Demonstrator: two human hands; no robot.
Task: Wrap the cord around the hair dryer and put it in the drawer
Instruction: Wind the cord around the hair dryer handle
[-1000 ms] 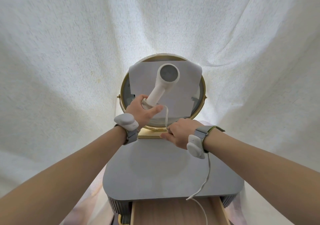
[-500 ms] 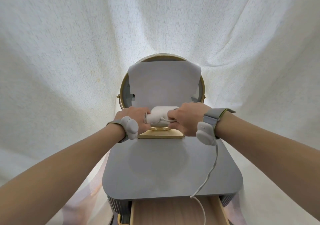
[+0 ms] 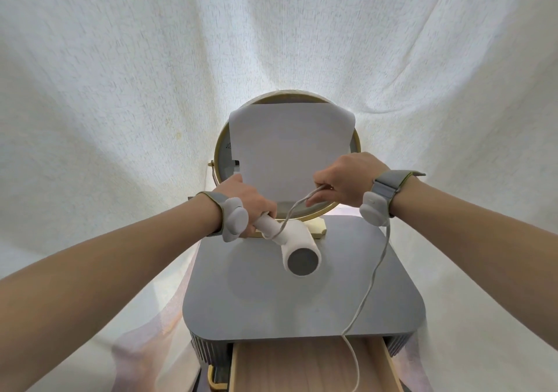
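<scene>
Mid-frame, left hand (image 3: 247,201) grips the hair dryer (image 3: 290,246), right hand (image 3: 344,180) pinches the cord (image 3: 374,273); slack below could snag the drawer (image 3: 305,364).

Mirror (image 3: 287,156) behind on table (image 3: 302,307), drawer (image 3: 311,367) perhaps beneath

Left hand (image 3: 247,199) grips the hair dryer (image 3: 290,243) handle; right hand (image 3: 347,181) pinches the cord (image 3: 367,292) above the open drawer (image 3: 311,364).

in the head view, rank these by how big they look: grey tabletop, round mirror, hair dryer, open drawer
1. grey tabletop, largest.
2. round mirror, partly covered by white paper.
3. hair dryer, smallest.
The open drawer is cut off by the frame edge and nearest the camera, so it can't be ranked.
</scene>
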